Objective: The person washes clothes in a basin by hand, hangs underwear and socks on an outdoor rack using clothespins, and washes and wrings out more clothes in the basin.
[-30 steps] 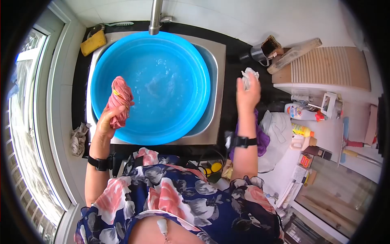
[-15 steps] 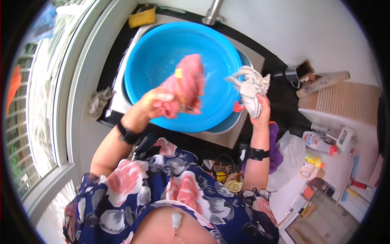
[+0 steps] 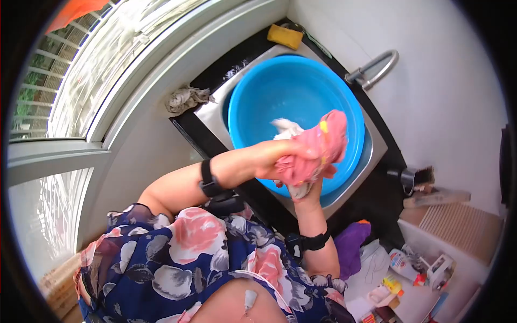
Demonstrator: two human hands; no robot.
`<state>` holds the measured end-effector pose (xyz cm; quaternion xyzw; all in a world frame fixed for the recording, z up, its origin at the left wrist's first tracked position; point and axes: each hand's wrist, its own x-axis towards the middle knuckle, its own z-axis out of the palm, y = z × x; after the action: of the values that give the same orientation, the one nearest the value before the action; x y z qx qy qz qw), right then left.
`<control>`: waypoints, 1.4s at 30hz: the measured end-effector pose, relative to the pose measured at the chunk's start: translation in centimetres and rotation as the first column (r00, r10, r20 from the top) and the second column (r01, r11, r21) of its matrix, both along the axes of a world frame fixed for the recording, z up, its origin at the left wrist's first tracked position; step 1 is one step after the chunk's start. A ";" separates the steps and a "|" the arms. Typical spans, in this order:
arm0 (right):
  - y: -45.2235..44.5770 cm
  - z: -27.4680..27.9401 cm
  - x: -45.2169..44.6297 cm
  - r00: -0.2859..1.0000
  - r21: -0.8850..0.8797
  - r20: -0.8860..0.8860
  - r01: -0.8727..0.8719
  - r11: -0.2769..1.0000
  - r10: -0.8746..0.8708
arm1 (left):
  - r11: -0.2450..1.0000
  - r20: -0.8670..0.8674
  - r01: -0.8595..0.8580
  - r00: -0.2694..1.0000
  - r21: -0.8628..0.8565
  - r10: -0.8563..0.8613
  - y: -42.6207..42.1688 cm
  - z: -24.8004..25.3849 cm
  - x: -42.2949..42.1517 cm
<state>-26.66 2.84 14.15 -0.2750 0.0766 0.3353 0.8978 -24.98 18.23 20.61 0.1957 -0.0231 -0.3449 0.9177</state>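
Observation:
My left hand (image 3: 283, 159) is closed around a crumpled pink cloth (image 3: 328, 140) with yellow marks, held above the near right part of a blue basin (image 3: 239, 107). Just below it, my right hand (image 3: 308, 198) grips a white cloth (image 3: 287, 129). Its ends show behind my left wrist and beneath the pink cloth. The two hands and cloths overlap, so most of the right fingers are hidden. The basin sits tilted in a metal sink.
A curved faucet (image 3: 377, 67) stands at the sink's back right. A yellow sponge (image 3: 285, 36) lies at the back corner, and a grey rag (image 3: 187, 99) on the left edge. A purple cloth (image 3: 353, 250) hangs at right near bottles and a ridged board (image 3: 452, 229).
My left hand has carried the pink cloth rightward, across to my right hand and the white cloth. The two cloths, apart before, now overlap. The camera view has turned.

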 end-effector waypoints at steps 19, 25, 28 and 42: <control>21.1 -1.5 22.5 0.511 -0.889 0.446 0.348 0.298 0.734 | 0.481 0.184 -0.407 0.876 0.776 0.446 25.7 -4.3 -8.7; 27.6 -6.6 21.4 0.239 -0.496 0.237 0.863 -0.094 0.942 | 0.440 0.233 -0.411 0.885 0.798 0.404 26.7 -5.9 -9.7; 28.2 -8.0 19.4 0.177 -0.506 0.332 0.863 0.016 0.927 | 0.538 0.182 -0.399 0.893 0.743 0.412 27.0 -6.9 -9.7; 20.1 -5.0 -3.0 -0.171 -0.743 0.361 0.542 0.394 0.917 | 0.452 0.222 -0.383 0.903 0.806 0.369 26.3 -8.7 -9.3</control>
<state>-29.70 22.94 9.13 -0.8227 -0.5197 0.1045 0.2053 -34.24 44.55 11.95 0.6100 0.1804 -0.1009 0.7650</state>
